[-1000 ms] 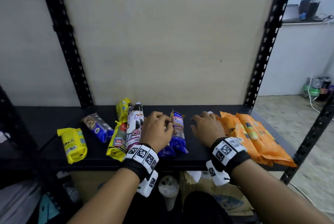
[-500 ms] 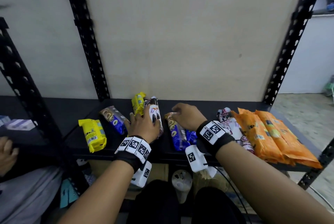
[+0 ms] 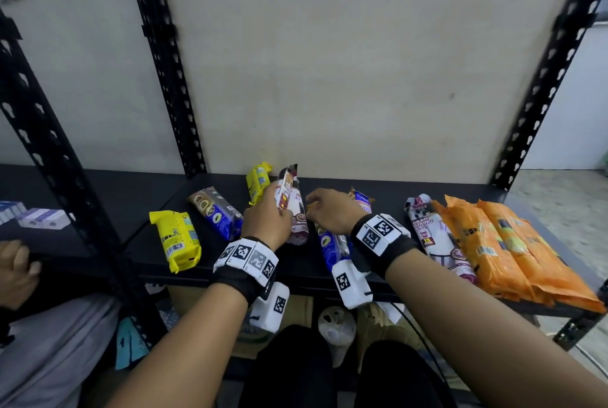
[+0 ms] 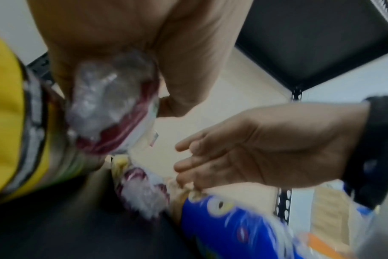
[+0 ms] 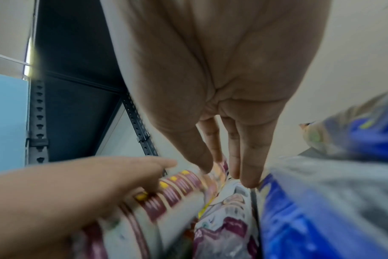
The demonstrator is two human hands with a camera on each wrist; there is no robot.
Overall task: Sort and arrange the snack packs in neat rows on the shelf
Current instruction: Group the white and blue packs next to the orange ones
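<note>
My left hand [image 3: 268,220] grips a white-and-maroon roll pack [image 3: 291,197] and holds its far end tilted up off the black shelf [image 3: 388,190]. Its clear near end [image 4: 113,113] faces the left wrist camera. My right hand [image 3: 329,210] is open just right of it. Its straight fingers [image 5: 244,157] point down at a second white-and-maroon pack [image 5: 224,226] lying beside a blue pack [image 3: 332,249]. A third white-and-maroon pack [image 3: 431,233] lies against the orange packs [image 3: 510,249]. Two yellow packs [image 3: 176,240] [image 3: 258,182] and a blue-brown pack [image 3: 214,213] lie to the left.
Black perforated posts [image 3: 164,78] [image 3: 543,78] frame the bay against a pale back wall. Another person's hand [image 3: 16,266] holds the shelf edge at far left, near small boxes [image 3: 39,217]. Bags and a box sit below the shelf.
My right hand left a white-and-maroon pack by the orange packs and moved left over the blue pack. My left hand shifted onto the white-and-maroon roll and tilted it up.
</note>
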